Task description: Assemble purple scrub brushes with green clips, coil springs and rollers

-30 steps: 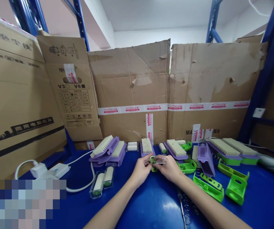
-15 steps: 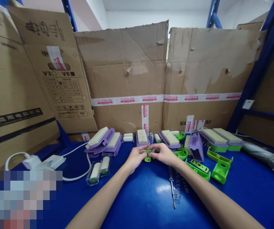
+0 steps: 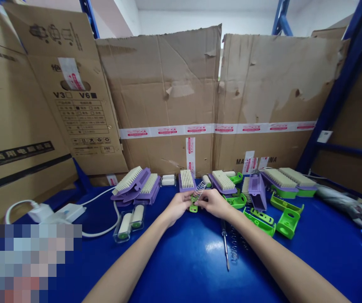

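Note:
A small green plastic part (image 3: 194, 208) is pinched between the thumb and fingers of my left hand (image 3: 177, 207), over the middle of the table. A metal coil spring (image 3: 201, 188) rises from the part, leaning to the right. My right hand (image 3: 216, 203) is closed, its fingertips at the spring's lower end where it meets the green part; the exact contact is partly hidden. Just behind the hands lies a purple brush with pale bristles (image 3: 186, 179). A screwdriver-like tool with a metal shaft (image 3: 225, 248) lies below my right wrist, beside loose springs (image 3: 234, 248).
Green plastic brackets (image 3: 288, 223) and more purple brushes (image 3: 223, 181) lie to the right. On the left are stacked brushes (image 3: 130, 183), white rollers in a clear tray (image 3: 125, 225) and a white cable with adapter (image 3: 43, 213). Cardboard sheets (image 3: 168, 101) stand behind the blue table (image 3: 181, 261).
The spring has gone from nearly upright to leaning right, in front of the hands' fingertips. Both hands stay together at the green part. The camera view has shifted slightly.

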The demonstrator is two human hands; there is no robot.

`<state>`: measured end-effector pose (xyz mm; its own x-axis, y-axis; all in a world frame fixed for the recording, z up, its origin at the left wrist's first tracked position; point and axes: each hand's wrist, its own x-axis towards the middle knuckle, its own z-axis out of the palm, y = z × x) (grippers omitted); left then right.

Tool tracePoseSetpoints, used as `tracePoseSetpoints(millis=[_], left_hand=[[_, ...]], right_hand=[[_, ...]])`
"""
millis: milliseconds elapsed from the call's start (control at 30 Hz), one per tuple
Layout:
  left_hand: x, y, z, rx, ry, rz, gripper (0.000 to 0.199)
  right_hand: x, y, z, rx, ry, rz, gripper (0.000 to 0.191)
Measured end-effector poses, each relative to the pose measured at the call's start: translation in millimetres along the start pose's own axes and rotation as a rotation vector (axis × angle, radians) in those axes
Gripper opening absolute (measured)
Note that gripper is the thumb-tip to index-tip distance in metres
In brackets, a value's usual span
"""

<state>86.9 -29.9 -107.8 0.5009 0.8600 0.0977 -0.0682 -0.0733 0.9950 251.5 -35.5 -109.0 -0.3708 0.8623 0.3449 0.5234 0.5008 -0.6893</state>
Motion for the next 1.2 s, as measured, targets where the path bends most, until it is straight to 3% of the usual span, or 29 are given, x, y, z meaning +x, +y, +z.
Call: tracePoseSetpoints(millis=[367,800,1200], left_hand=[[0.9,-2.5,-2.6,0.015,-0.096,0.064,0.045],[0.7,-3.2,-0.4,0.107,-0.020,0.030,0.036],[1.0,-9.6,-2.0,-0.071,0.064,0.026,0.059]], right_hand=[[-1.0,-7.1,-0.5,-0.127,-0.004,0.010,0.006],[-2.3,-14.2,1.8,-0.237,0.029,0.030,0.015],[-1.4,-6.0,3.2,-0.166,0.018,-0.020,0.016]])
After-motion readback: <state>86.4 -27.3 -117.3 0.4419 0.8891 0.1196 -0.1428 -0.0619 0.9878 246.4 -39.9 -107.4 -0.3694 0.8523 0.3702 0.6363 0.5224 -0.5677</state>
